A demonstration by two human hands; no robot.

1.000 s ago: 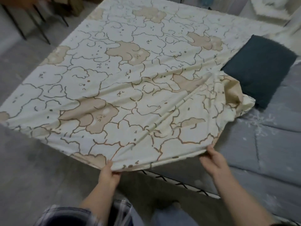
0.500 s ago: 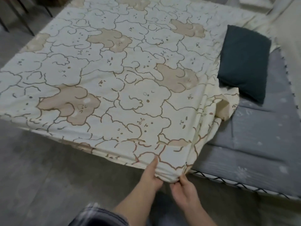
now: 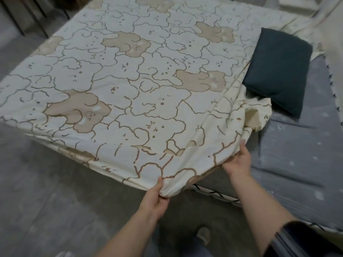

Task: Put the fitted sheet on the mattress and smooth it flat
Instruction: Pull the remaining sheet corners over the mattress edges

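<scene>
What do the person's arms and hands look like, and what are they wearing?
Both forearms are bare. The left hand wears no glove or ring that shows. The right hand is bare too, and that arm ends in a dark sleeve with thin lighter stripes, pushed up near the elbow.

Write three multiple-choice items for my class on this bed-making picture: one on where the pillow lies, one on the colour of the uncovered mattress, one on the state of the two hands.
1. Where does the dark pillow lie?
A. on the floor
B. on the right part of the mattress, beside the sheet's edge
C. under the sheet

2. What colour is the bare mattress surface?
A. grey
B. red
C. green

3. What are the hands doing?
A. both hang idle
B. only one touches the sheet
C. both grip the fitted sheet

Key:
1 B, the pillow rests on the mattress, right of the sheet's loose edge.
2 A, the uncovered part shows grey.
3 C, the left hand pinches the near hem and the right hand holds the gathered edge.
</scene>
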